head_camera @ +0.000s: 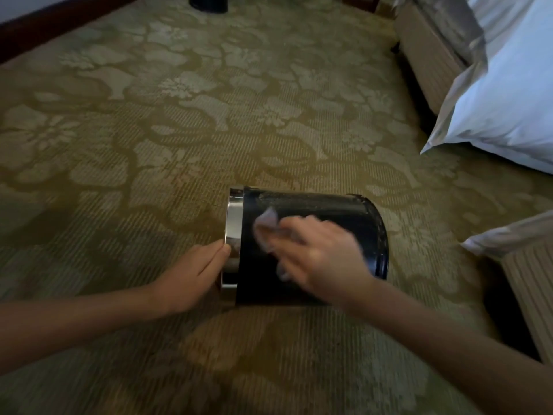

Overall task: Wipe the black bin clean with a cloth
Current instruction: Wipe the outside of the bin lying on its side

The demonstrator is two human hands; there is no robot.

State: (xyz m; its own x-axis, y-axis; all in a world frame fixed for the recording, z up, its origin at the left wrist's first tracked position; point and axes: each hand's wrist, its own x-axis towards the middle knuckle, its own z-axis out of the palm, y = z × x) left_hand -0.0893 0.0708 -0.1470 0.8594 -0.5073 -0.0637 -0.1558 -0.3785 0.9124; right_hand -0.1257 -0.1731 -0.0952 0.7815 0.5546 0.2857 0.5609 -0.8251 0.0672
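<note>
The black bin lies on its side on the patterned carpet, its shiny metal rim facing left. My left hand rests against that rim with straight fingers, steadying the bin. My right hand presses a small pale cloth flat onto the bin's upper side; the hand is motion-blurred and covers most of the cloth.
A bed with white linen stands at the right, and a second bed corner sits close to the bin's right. Another dark round object stands on the carpet at the far top edge. A dark baseboard runs along the upper left.
</note>
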